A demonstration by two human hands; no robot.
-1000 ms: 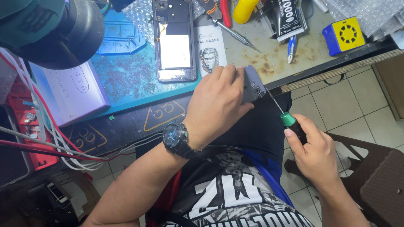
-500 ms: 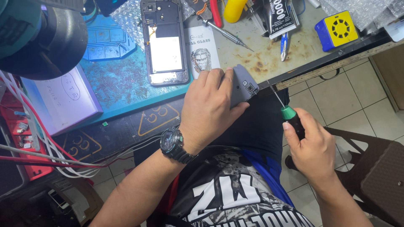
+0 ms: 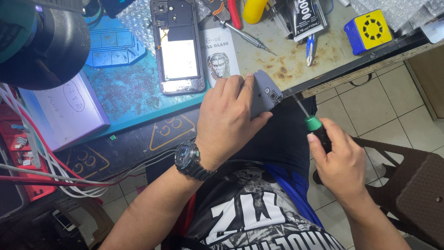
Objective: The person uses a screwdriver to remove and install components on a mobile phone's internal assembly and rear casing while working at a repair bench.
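My left hand (image 3: 229, 118), with a black watch on the wrist, grips a grey phone part (image 3: 264, 92) at the bench's near edge. My right hand (image 3: 340, 159) holds a green-and-black screwdriver (image 3: 314, 127) whose thin shaft points up toward the part's right side; the tip looks just short of it. An opened phone (image 3: 178, 46) with its back off lies flat on the blue mat (image 3: 129, 90), apart from both hands.
A dark microscope head (image 3: 39, 41) hangs at the upper left above a pale purple box (image 3: 64, 109). White and red cables (image 3: 32, 153) run along the left. A yellow-and-blue box (image 3: 370, 30), glue tube, second screwdriver (image 3: 249, 38) and bubble wrap crowd the bench. A brown stool (image 3: 411, 185) stands at right.
The view has shifted a little. My left hand has kept the grey part. My right hand has drawn the screwdriver slightly back and down from the part.
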